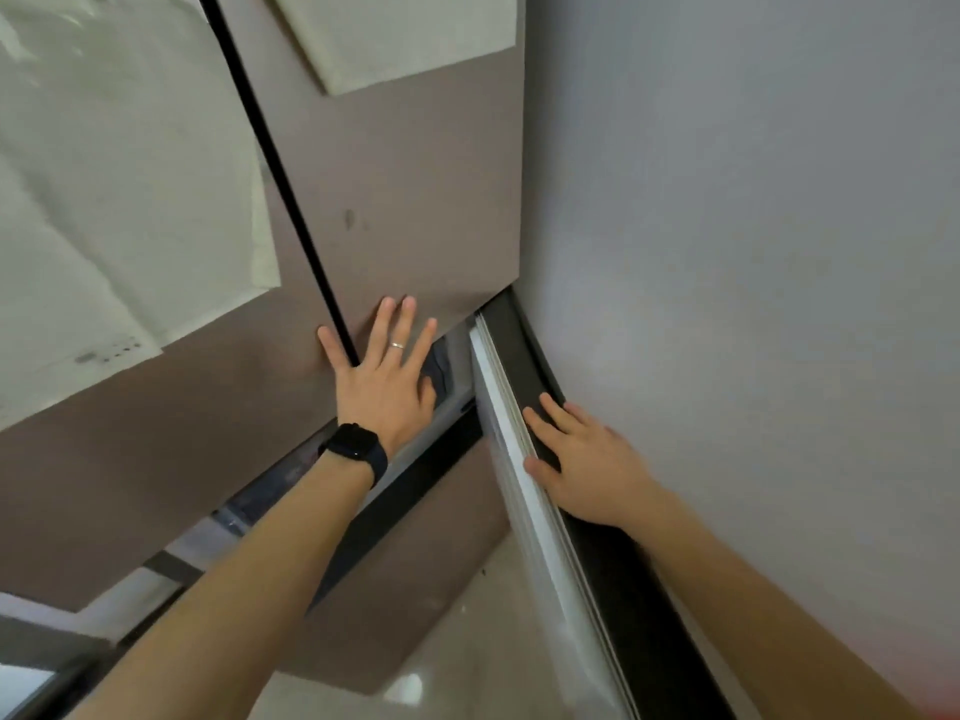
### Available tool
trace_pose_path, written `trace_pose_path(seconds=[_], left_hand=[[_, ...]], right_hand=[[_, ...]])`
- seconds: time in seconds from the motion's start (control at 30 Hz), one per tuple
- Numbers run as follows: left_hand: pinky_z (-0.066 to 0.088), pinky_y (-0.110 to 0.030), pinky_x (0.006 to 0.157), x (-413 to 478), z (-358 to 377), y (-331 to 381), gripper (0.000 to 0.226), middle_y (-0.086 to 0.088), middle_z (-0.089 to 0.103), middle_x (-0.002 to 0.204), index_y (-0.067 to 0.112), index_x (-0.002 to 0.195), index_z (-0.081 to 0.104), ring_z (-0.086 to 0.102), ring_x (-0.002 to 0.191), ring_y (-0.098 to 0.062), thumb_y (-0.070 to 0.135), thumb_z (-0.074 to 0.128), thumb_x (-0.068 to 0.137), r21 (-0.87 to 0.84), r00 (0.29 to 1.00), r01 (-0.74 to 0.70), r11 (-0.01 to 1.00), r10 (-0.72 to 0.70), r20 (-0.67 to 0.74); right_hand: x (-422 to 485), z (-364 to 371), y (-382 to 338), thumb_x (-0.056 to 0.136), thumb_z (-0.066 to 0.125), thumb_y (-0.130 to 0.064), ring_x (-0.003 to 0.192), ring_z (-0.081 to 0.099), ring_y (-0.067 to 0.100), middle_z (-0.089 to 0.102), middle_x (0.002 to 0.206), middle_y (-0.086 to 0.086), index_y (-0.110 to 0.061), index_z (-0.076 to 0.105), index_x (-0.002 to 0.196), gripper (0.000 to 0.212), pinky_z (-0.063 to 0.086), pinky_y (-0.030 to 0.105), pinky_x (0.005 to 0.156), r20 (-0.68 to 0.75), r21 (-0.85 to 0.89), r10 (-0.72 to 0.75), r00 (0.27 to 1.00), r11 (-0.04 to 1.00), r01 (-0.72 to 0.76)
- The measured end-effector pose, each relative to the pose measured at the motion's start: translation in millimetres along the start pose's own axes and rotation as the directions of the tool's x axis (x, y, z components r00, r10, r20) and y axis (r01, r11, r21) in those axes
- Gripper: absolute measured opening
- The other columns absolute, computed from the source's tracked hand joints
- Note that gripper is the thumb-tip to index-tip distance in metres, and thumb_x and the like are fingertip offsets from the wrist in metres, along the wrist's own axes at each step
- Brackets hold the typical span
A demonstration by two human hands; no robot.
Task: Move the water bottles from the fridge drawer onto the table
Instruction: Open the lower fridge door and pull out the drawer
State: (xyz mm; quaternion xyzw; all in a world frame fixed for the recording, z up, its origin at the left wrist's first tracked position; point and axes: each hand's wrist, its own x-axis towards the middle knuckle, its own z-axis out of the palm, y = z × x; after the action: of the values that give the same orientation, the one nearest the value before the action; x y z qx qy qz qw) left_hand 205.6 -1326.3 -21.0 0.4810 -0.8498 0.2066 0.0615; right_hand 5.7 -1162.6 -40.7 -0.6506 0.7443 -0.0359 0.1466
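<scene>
Currently: right hand (587, 470) wraps the dark edge strip (524, 345) of the open pale grey fridge door (727, 252), fingers over the strip, thumb on the white rubber gasket (498, 407) just beside it. Left hand (382, 387), beyond the gasket, lies flat, fingers spread, on the matte taupe fridge panel (415, 200); silver ring (397, 345) on one finger, black smartwatch (356, 449) at the wrist. Narrow gap between the hands shows a dim interior; water bottles not discernible there. Pale paper sheets (104, 174) hang well above the left hand. Glossy beige floor (467, 641) lies below both forearms.
</scene>
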Motion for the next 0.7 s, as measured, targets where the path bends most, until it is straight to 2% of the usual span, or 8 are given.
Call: trace_pose_path(seconds=[0.13,0.2,0.27,0.37,0.43,0.5,0.63,0.7], left_hand=[[-0.027,-0.076,0.097,7.3,10.6,11.6,0.08,0.003,-0.006,0.169,0.028,0.161,0.012,-0.016,0.153,-0.02,0.045,0.051,0.093,-0.026,0.998,0.055,0.998,-0.055,-0.009],[-0.022,-0.078,0.098,10.0,14.7,15.4,0.081,0.004,-0.007,0.168,0.028,0.161,0.012,-0.016,0.154,-0.021,0.043,0.053,0.093,-0.048,0.998,0.063,0.997,-0.064,-0.025],[-0.019,-0.079,0.098,12.6,17.4,20.0,0.08,0.004,-0.007,0.169,0.027,0.161,0.014,-0.016,0.154,-0.023,0.041,0.055,0.093,-0.074,0.997,0.072,0.995,-0.075,-0.033],[-0.015,-0.08,0.1,15.1,21.8,27.5,0.079,0.005,-0.011,0.168,0.023,0.161,0.013,-0.022,0.152,-0.023,0.041,0.053,0.095,-0.076,0.992,0.123,0.989,-0.125,-0.017],[-0.007,-0.082,0.102,16.4,24.1,32.0,0.079,0.006,-0.015,0.167,0.021,0.161,0.011,-0.025,0.151,-0.024,0.042,0.051,0.096,-0.087,0.988,0.151,0.985,-0.152,-0.013],[-0.006,-0.082,0.102,18.2,27.0,36.0,0.077,0.006,-0.015,0.167,0.02,0.16,0.011,-0.025,0.151,-0.024,0.041,0.05,0.097,-0.11,0.986,0.161,0.981,-0.164,-0.018],[-0.005,-0.083,0.1,19.3,34.9,35.4,0.077,0.005,-0.007,0.168,0.018,0.16,0.017,-0.018,0.153,-0.026,0.036,0.054,0.095,-0.13,0.984,0.154,0.98,-0.164,-0.075],[-0.004,-0.084,0.1,20.1,39.1,33.6,0.08,0.004,-0.006,0.169,0.018,0.159,0.018,-0.015,0.153,-0.028,0.036,0.058,0.092,-0.109,0.982,0.147,0.983,-0.158,-0.1]], right_hand=[[3.0,-2.9,48.7,0.103,0.013,-0.055,0.153,0.005,0.016,-0.008,0.165,-0.014,-0.041,0.002,0.156,0.057,0.02,0.05,0.12,-0.042,-0.026,0.04,0.998,0.999,-0.041],[3.0,-7.1,70.0,0.106,0.015,-0.048,0.153,0.006,0.017,-0.005,0.166,-0.011,-0.045,0.0,0.156,0.052,0.018,0.05,0.12,-0.046,-0.038,0.071,0.996,0.997,-0.073],[1.2,-10.2,89.0,0.107,0.016,-0.043,0.151,0.013,0.021,-0.001,0.167,-0.006,-0.047,-0.004,0.154,0.052,0.023,0.051,0.118,-0.096,-0.06,0.114,0.989,0.991,-0.121],[2.2,-13.4,117.1,0.106,0.013,-0.046,0.15,0.018,0.027,0.009,0.166,0.001,-0.052,-0.009,0.151,0.051,0.024,0.052,0.117,-0.168,-0.097,0.215,0.962,0.968,-0.233],[7.1,-14.0,130.0,0.105,0.012,-0.048,0.149,0.019,0.028,0.016,0.165,0.003,-0.05,-0.005,0.152,0.05,0.023,0.053,0.116,-0.221,-0.105,0.279,0.935,0.946,-0.307],[13.2,-13.7,138.8,0.105,0.014,-0.048,0.148,0.023,0.029,0.023,0.163,0.004,-0.048,0.004,0.154,0.05,0.025,0.054,0.114,-0.315,-0.112,0.315,0.895,0.924,-0.365],[29.0,-17.4,162.1,0.094,0.011,-0.074,0.15,0.014,0.031,0.015,0.165,0.005,-0.048,0.013,0.153,0.064,0.02,0.056,0.112,-0.373,-0.145,0.328,0.868,0.903,-0.404],[36.3,-16.5,174.2,0.094,0.018,-0.075,0.148,0.017,0.031,0.02,0.163,0.007,-0.047,0.018,0.153,0.065,0.022,0.056,0.11,-0.412,-0.169,0.311,0.857,0.898,-0.407]])
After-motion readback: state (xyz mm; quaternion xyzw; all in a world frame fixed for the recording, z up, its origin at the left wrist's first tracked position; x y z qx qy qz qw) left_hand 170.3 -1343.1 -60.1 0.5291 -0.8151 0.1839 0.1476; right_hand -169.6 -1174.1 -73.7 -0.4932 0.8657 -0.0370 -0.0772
